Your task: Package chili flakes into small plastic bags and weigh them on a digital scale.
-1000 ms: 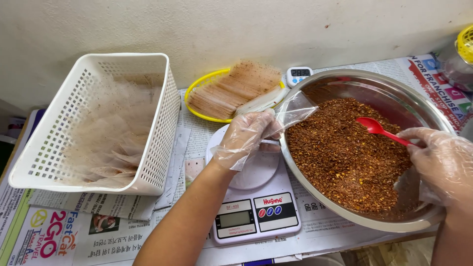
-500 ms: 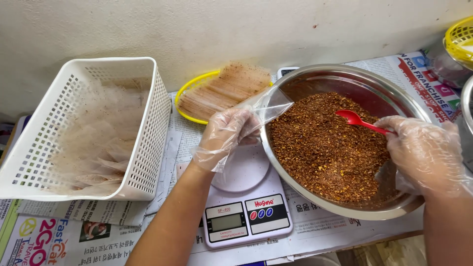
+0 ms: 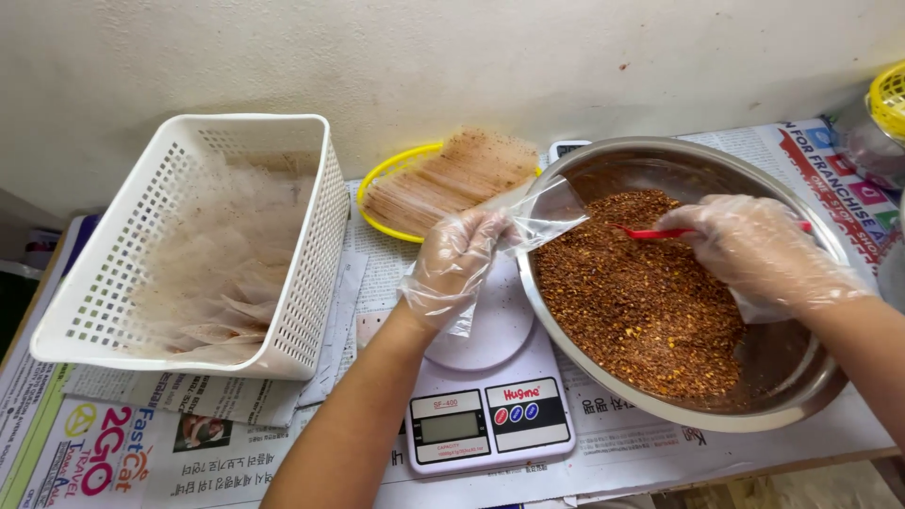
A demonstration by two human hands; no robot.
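Observation:
A large steel bowl full of reddish-brown chili flakes sits at the right. My left hand, in a thin plastic glove, holds a small clear plastic bag open over the bowl's left rim. My right hand, also gloved, grips a red plastic spoon whose tip dips into the flakes near the bag's mouth. A white digital kitchen scale lies under my left wrist, partly covered by the bowl.
A white perforated basket with several filled clear bags stands at the left. A yellow tray holds a stack of empty bags. Newspaper covers the table, a wall runs behind, and a small timer peeks behind the bowl.
My right hand has swung the red spoon left across the flakes toward the bag. My left hand still holds the bag at the rim.

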